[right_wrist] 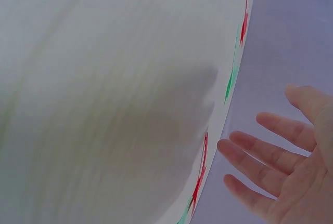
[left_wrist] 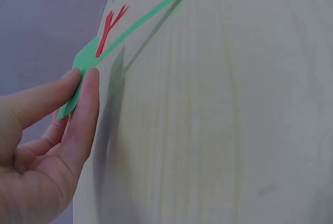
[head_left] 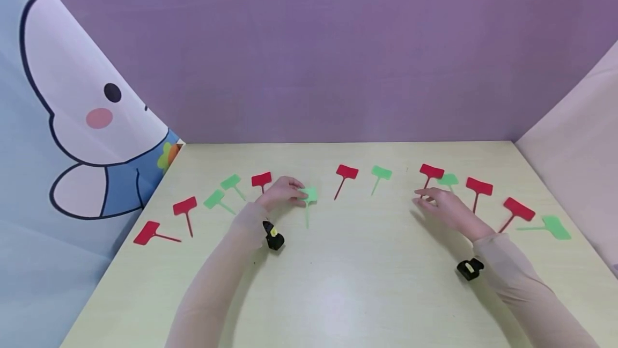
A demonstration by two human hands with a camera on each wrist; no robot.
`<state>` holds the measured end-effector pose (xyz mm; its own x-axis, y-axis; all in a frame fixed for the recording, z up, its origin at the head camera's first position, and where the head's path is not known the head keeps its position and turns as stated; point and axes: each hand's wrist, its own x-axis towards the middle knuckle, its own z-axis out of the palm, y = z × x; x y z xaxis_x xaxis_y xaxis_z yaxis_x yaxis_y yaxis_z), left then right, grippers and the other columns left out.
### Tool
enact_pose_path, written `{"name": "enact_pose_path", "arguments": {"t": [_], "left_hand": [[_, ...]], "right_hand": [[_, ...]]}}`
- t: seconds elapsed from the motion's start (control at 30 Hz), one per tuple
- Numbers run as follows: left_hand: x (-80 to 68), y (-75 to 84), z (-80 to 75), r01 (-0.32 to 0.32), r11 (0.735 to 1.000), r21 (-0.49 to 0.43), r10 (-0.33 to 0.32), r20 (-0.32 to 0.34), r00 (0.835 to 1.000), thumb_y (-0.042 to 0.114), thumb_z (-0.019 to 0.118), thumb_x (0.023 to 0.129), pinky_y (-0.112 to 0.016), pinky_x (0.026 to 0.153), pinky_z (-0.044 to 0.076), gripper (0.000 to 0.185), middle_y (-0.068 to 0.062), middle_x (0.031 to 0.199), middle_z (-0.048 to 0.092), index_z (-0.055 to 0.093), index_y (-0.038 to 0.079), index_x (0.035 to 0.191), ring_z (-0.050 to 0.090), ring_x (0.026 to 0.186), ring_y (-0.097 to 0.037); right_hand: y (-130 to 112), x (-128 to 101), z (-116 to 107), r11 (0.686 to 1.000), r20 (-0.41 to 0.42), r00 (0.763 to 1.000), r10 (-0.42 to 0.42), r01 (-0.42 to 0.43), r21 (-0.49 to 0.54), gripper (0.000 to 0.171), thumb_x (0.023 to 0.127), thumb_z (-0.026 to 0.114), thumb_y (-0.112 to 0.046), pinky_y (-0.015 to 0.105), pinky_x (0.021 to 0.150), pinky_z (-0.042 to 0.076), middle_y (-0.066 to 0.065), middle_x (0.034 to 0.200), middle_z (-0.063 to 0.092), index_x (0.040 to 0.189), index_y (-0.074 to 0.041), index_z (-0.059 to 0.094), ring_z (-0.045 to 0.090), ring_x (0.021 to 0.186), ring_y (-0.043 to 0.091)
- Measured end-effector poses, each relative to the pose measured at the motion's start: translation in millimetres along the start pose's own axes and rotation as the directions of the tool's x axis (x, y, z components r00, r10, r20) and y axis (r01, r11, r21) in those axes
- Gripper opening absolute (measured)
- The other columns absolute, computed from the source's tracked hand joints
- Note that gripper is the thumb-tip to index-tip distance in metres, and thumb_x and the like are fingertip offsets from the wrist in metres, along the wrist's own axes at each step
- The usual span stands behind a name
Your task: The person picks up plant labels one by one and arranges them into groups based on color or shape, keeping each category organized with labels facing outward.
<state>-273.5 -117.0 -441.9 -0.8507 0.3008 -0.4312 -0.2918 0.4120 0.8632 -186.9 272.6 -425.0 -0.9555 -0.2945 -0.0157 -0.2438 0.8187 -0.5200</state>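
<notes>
My left hand [head_left: 285,191] pinches a green T-shaped plant label [head_left: 309,194] by its flat head, thumb on one side and fingers on the other. In the left wrist view the green label [left_wrist: 86,57] is tilted above the table, its thin stem pointing away and casting a shadow. My right hand [head_left: 446,207] hovers with spread fingers and nothing between them. Its fingertips overlap the stem of a red plant label [head_left: 432,171] in the head view, while a green label [head_left: 448,179] lies just behind it, partly hidden. The right wrist view shows the right hand [right_wrist: 281,156] with loosely extended fingers.
More labels lie in an arc on the pale table [head_left: 338,283]. Red [head_left: 146,233] and green [head_left: 214,199] ones are at left, red [head_left: 347,171] and green [head_left: 381,172] in the middle, red [head_left: 519,208] and green [head_left: 556,227] at right. A purple backdrop [head_left: 338,58] stands behind.
</notes>
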Motion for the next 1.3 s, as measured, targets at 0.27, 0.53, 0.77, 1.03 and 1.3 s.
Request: {"name": "enact_pose_path", "arguments": {"t": [0.27,0.53,0.77,1.03,1.3], "left_hand": [[-3.2,-3.5,10.0,-0.011,0.997,-0.08,0.015,0.048,0.999,-0.002,0.061,0.079,-0.03,0.081,0.048,0.028,-0.014,0.092,0.055,0.05,-0.007,0.105,0.066,0.074,-0.022],[-4.5,-0.2,21.3,-0.003,0.998,-0.058,0.006,0.045,0.999,-0.003,0.062,0.078,-0.028,0.073,0.051,0.029,-0.015,0.095,0.055,0.051,-0.007,0.104,0.065,0.073,-0.022],[-2.8,-1.2,30.9,-0.012,0.998,-0.069,0.016,0.051,0.999,-0.006,0.062,0.077,-0.029,0.069,0.052,0.029,-0.016,0.091,0.054,0.051,-0.009,0.103,0.065,0.07,-0.022],[-5.1,0.9,40.3,-0.061,0.998,0.017,0.061,-0.001,0.998,-0.007,0.063,0.075,-0.027,0.063,0.053,0.024,-0.01,0.078,0.052,0.052,-0.009,0.096,0.064,0.062,-0.019],[-8.8,5.0,47.7,-0.082,0.973,0.217,0.104,-0.088,0.991,-0.004,0.068,0.071,-0.023,0.056,0.052,0.023,-0.008,0.077,0.054,0.054,-0.006,0.09,0.057,0.053,-0.011]], "right_hand": [[0.3,1.0,0.6,1.0,-0.007,1.0,-0.009,0.009,-0.002,0.04,0.089,0.053,-0.023,0.041,0.072,0.049,0.022,0.108,0.058,0.118,0.005,0.052,0.057,0.091,0.032],[-0.5,0.7,0.5,1.0,-0.014,1.0,-0.004,0.004,-0.005,0.041,0.089,0.052,-0.024,0.044,0.076,0.048,0.021,0.107,0.058,0.119,0.005,0.051,0.056,0.093,0.033],[-2.5,0.8,-0.5,1.0,0.0,1.0,0.005,-0.005,-0.005,0.043,0.09,0.052,-0.026,0.045,0.077,0.047,0.021,0.109,0.057,0.119,0.004,0.051,0.055,0.095,0.034],[-1.5,0.7,-0.4,1.0,-0.009,1.0,0.001,-0.001,-0.001,0.043,0.09,0.051,-0.026,0.047,0.079,0.046,0.021,0.111,0.057,0.12,0.004,0.05,0.055,0.096,0.034],[-0.8,0.8,0.5,1.0,-0.011,1.0,-0.006,0.006,-0.001,0.042,0.09,0.051,-0.025,0.047,0.079,0.046,0.022,0.11,0.057,0.119,0.005,0.051,0.055,0.095,0.034]]}}
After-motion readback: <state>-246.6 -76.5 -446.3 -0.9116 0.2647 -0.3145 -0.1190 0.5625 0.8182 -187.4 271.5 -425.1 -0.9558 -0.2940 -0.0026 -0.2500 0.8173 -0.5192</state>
